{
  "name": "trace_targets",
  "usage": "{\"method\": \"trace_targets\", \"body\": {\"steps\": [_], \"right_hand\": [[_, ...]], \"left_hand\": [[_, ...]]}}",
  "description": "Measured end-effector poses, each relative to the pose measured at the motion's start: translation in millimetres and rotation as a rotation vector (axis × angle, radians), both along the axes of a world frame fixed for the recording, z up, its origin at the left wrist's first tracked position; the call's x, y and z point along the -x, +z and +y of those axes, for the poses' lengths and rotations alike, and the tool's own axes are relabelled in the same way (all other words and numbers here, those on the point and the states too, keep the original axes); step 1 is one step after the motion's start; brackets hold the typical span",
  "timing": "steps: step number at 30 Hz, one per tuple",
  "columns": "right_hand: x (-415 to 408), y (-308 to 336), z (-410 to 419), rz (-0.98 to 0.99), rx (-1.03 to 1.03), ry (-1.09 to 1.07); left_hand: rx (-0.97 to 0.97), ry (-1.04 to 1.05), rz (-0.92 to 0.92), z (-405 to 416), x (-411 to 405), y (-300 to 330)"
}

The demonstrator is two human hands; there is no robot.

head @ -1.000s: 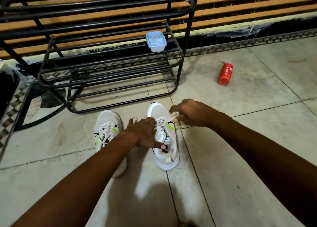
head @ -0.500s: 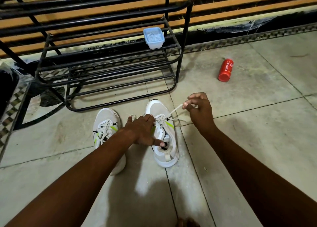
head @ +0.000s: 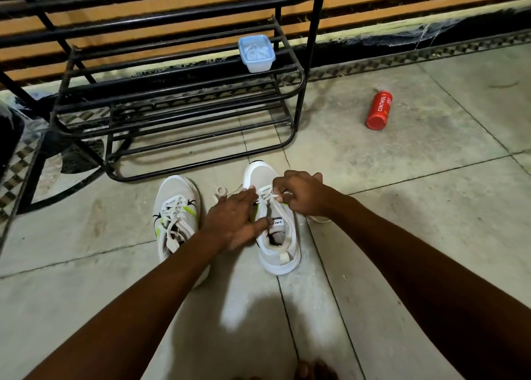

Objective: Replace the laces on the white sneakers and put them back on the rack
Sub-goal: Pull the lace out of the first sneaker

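Both hands work the right sneaker (head: 273, 221) on the floor by the rack (head: 178, 115): left hand (head: 234, 221) spread flat on its tongue, right hand (head: 301, 194) pinching the lace (head: 270, 197). Lace is soft, limp; best held nr its tip. Vs 0.5 s ago, right hand is back at the eyelets.

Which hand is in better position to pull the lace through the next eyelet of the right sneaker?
Probably the right hand: it already pinches the lace over the eyelets, while the left hand rests flat on the right sneaker, steadying it.
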State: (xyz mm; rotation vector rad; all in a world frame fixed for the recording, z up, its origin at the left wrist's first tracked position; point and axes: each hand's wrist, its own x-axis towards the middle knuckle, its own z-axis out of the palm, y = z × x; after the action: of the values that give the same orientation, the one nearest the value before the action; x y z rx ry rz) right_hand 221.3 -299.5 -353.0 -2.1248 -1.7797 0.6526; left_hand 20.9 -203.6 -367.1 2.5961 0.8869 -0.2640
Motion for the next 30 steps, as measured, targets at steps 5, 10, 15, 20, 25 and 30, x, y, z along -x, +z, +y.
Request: {"method": "trace_targets", "body": {"steps": [5, 10, 15, 20, 25, 30], "right_hand": [[9, -11, 1, -0.078, -0.019, -0.041], [-3, -16, -1, -0.019, -0.132, -0.292], [-6, -23, -19, 0.130, -0.070, -0.373], [30, -27, -41, 0.118, -0.264, -0.463], [53, -41, -52, 0.004, -0.520, -0.355], [53, -50, -50, 0.005, -0.556, -0.333]], "left_hand": [[-0.024, 0.046, -0.075, -18, 5, -5], [-0.071, 0.036, -0.082, -23, 5, -4], [-0.070, 0.023, -0.124, -21, 5, -2], [0.033, 0.209, -0.314, -8, -5, 2], [0.038, 0.076, -0.338, 6, -29, 10], [-0.031, 0.003, -0.157, 14, -48, 15]]}}
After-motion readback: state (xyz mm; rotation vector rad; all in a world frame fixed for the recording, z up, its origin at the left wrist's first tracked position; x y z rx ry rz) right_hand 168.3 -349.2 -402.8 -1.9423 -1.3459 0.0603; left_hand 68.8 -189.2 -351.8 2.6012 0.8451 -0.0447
